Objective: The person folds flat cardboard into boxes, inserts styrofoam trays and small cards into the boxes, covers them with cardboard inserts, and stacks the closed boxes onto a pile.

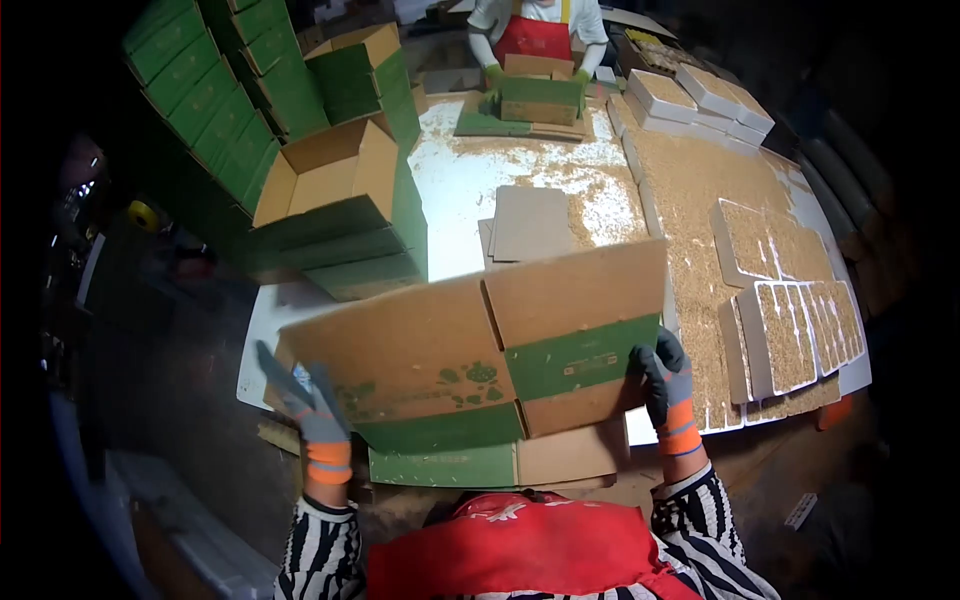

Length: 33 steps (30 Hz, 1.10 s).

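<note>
A flattened cardboard box [400, 345], brown with green printed panels, is tilted up in front of me. My right hand [667, 380], in a grey glove with an orange cuff, has its fingers closed on the box's right edge. At the left end, my left hand [315, 400] is gloved alike, its fingers stretched out and apart beside the edge; whether it touches the cardboard I cannot tell. Another flattened green and brown box [445, 467] lies below, close to my red apron. Behind the raised cardboard, flat grey-brown sheets [532, 222] rest on the white table [455, 215].
Open green boxes [330, 185] are stacked at the left, with taller stacks [190, 90] behind. White blocks [810, 335] and loose brown grains [690, 190] cover the right side. Across the table, a person in a red apron handles a green box [540, 100] with gloved hands.
</note>
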Each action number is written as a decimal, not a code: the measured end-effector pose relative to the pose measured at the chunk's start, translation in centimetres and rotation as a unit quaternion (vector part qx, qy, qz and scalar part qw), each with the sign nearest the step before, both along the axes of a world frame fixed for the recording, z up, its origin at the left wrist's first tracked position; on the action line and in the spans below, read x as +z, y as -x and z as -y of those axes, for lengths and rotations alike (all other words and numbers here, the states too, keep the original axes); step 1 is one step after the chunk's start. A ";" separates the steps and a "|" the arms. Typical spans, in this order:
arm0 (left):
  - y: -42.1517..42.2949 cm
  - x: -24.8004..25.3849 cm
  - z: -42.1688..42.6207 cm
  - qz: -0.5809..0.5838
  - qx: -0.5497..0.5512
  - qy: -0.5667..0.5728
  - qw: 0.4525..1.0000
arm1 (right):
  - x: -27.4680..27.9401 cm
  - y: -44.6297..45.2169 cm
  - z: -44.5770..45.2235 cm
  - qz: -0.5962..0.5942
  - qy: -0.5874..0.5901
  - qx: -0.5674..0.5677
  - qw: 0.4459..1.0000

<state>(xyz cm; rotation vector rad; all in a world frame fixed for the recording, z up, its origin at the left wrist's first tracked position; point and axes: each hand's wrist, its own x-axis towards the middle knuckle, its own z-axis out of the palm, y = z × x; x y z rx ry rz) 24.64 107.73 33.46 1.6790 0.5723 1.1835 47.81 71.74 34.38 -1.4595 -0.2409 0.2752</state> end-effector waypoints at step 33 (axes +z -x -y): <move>-4.2 13.9 7.1 -0.426 -0.364 -0.351 0.750 | 13.3 13.7 3.2 0.446 0.161 0.267 0.839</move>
